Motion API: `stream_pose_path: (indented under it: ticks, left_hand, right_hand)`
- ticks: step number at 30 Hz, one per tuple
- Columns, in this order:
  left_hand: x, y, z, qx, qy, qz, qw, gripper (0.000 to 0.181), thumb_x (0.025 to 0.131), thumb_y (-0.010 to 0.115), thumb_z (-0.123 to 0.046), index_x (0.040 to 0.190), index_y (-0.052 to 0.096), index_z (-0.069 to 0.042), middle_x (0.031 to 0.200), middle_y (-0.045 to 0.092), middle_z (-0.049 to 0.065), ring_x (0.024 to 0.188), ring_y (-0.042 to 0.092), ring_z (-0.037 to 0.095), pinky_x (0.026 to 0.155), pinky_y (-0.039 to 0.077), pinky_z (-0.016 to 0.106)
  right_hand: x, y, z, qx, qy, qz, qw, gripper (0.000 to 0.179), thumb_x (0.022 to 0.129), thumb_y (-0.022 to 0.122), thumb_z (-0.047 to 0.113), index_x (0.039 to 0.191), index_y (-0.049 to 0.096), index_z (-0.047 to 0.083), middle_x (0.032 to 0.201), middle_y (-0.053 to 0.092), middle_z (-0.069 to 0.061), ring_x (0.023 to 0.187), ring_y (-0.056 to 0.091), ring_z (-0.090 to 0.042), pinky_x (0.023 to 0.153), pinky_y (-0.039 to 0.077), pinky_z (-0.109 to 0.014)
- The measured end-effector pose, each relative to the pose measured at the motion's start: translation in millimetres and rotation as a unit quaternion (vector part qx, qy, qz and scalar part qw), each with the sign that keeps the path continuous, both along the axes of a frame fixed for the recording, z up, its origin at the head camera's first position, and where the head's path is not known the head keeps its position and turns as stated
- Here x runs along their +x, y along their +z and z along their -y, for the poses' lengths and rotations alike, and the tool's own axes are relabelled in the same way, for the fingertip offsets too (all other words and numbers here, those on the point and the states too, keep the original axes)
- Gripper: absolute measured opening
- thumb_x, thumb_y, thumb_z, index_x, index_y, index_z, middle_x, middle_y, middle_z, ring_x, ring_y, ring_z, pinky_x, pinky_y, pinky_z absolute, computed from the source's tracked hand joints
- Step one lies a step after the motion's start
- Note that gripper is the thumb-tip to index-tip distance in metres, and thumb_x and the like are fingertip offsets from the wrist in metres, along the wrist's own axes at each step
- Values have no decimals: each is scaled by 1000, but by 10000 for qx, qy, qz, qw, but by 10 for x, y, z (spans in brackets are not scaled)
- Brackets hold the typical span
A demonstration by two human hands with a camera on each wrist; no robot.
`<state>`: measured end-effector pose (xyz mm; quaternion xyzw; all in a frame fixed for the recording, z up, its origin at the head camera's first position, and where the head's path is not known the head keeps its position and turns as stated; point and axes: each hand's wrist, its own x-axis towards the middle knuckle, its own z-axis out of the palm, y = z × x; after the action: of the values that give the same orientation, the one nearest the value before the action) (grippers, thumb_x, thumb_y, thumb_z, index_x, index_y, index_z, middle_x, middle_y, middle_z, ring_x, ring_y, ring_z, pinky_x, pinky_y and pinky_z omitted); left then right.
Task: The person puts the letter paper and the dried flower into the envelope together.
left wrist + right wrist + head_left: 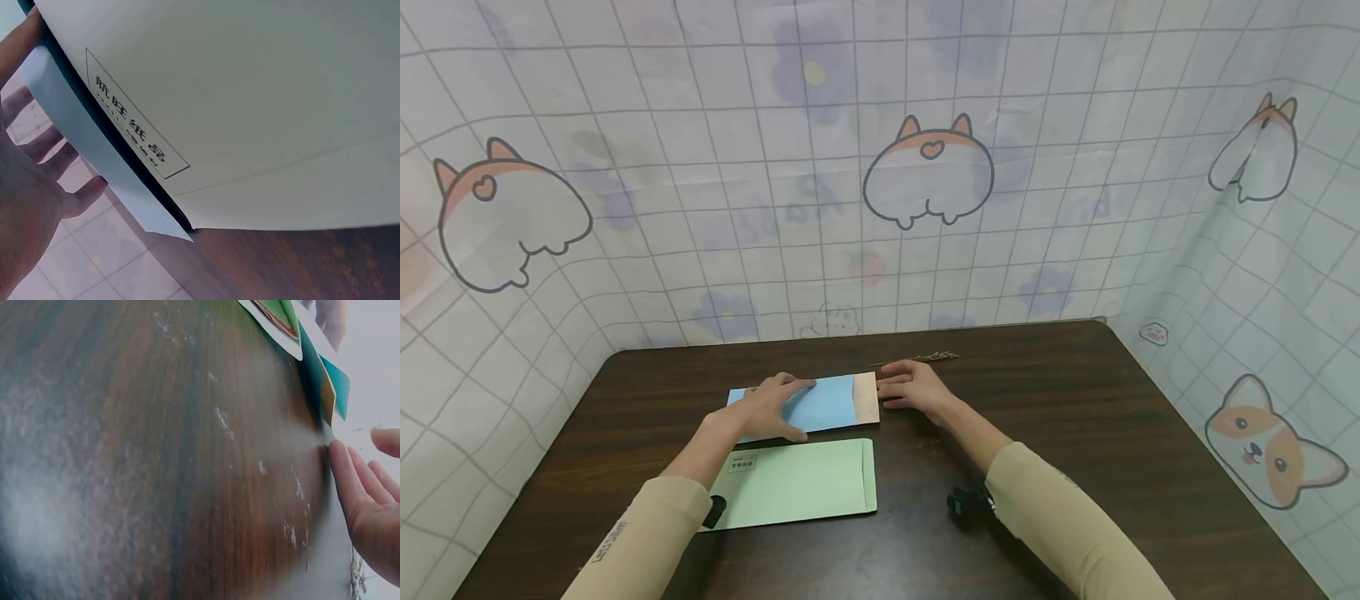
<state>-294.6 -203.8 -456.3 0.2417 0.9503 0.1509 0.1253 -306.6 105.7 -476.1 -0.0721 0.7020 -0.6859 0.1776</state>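
A blue envelope [831, 402] lies crosswise on the table, with a beige paper piece [865, 398] showing at its right end. My left hand [767, 407] rests over the envelope's left part, fingers spread on it and thumb near its front edge. My right hand [917, 390] is at the right end, fingers extended; in the right wrist view its fingertips [338, 450] meet or nearly meet the beige end [327, 400]. In front lies a pale green envelope [805, 479] with a printed box at its upper left. The left wrist view shows that print [128, 115] close up.
A thin dried sprig [936, 357] lies behind the right hand near the table's back. The dark wooden table [1037, 375] borders a patterned cloth [760, 192] at back and sides. A black wrist device [966, 502] hangs by the right sleeve.
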Motion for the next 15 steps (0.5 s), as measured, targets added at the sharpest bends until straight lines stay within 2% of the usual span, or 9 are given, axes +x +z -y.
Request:
stream_pose_path:
  ticks: [15]
  left_hand:
    - [-10,32,-4,-3,-93,39,9999,94,83,86,-45,159,40,-17,154,37,23,141,36,45,103,24,79]
  right_hand:
    - [8,4,14,5,-2,61,10000,48,98,67,-2,143,49,-8,131,63,-27,111,68,-31,89,57,-43]
